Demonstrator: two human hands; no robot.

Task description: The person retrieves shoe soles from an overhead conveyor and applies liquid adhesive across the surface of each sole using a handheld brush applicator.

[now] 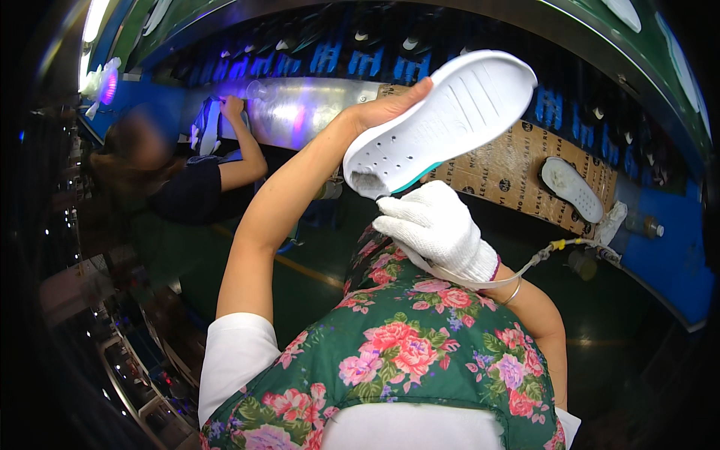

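My bare left hand [390, 105] grips the edge of a white shoe sole [457, 105] and holds it up, tilted, above the bench. The sole has ridges across its broad part, small holes at its lower left end and a teal strip [418, 176] along one edge. Just below that holed end, my right hand [431, 225] in a white knitted glove is closed, fingers bent together. A small dark tip shows by its fingertips, but what it holds is mostly hidden. A pale hose [517, 276] runs from under the glove toward the bench at the right.
Printed brown cardboard [495, 176] covers part of the bench, with another white sole [574, 189] lying on it. A small bottle [645, 225] is at the right. Dark shoes on blue supports [409, 69] line the back. At the left a co-worker's hand [232, 107] touches a shoe.
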